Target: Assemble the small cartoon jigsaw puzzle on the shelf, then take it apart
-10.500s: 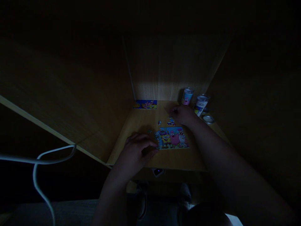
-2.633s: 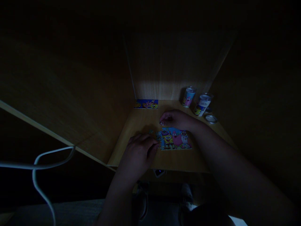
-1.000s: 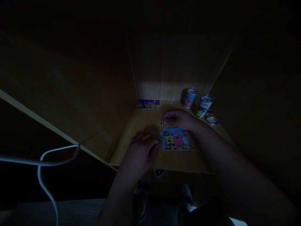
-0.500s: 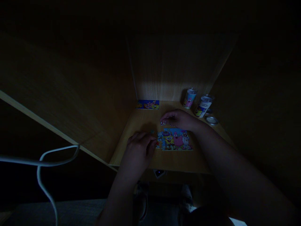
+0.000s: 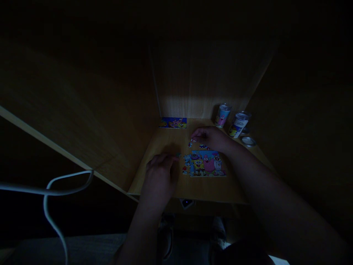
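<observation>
A colourful cartoon jigsaw puzzle [image 5: 207, 163] lies partly assembled on a small wooden desk [image 5: 165, 141]. My left hand [image 5: 160, 173] rests just left of it, fingers curled, a tiny piece near its fingertips; whether it holds anything is too dark to tell. My right hand [image 5: 211, 137] hovers over the loose pieces [image 5: 203, 146] behind the puzzle, fingers pinched around a small piece [image 5: 193, 140]. A separate piece [image 5: 184, 170] sits at the puzzle's left edge.
A picture card [image 5: 173, 122] lies at the back of the desk. Two printed tins [image 5: 222, 115] [image 5: 238, 124] and round lids [image 5: 248, 140] stand at the back right. Wooden panels wall in the desk. A white cable [image 5: 52, 191] loops at left.
My left hand has drawn back left, away from the puzzle's edge, leaving a piece beside it. My right hand has shifted slightly back over the loose pieces.
</observation>
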The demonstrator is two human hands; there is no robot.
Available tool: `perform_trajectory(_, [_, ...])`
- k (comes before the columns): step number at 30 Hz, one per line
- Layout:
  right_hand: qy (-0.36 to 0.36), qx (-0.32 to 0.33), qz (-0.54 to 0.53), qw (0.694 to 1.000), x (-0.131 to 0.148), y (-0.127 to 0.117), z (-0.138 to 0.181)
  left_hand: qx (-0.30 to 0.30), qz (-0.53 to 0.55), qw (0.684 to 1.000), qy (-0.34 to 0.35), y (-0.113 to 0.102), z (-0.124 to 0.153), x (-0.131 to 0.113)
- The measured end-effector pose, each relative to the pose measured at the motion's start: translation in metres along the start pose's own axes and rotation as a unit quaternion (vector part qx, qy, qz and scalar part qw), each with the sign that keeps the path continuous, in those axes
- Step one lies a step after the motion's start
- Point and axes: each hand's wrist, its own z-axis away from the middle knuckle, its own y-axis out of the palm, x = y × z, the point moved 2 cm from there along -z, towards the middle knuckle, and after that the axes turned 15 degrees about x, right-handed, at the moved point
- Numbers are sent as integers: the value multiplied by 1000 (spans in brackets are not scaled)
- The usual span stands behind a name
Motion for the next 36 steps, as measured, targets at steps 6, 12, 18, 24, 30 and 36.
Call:
perform_trajectory(6, [-10,-15,-11,1000,-3,5,-4,-12,-7,1000,-7,1,-1,-2])
perform_trajectory(12, [-19,-34,16,999,-9,8,-8,-11,-15,1000,-5,2,-1,-3])
perform_trajectory(18, [-22,-2,-23,999,-6,12,-9,-4,-15,1000,-3,0,0,-4])
perform_trajectory(24, [-51,58,-79,994,1,23,-12,2,-21,1000,6,-2,0,-8])
perform_trajectory(30, [-47,-1,18,999,-1,17,-11,11,-26,1000,8,-1,0,-10])
perform_trajectory(36, [-19,-11,70,997,-1,12,-10,25,-22,999,25,-1,0,-11])
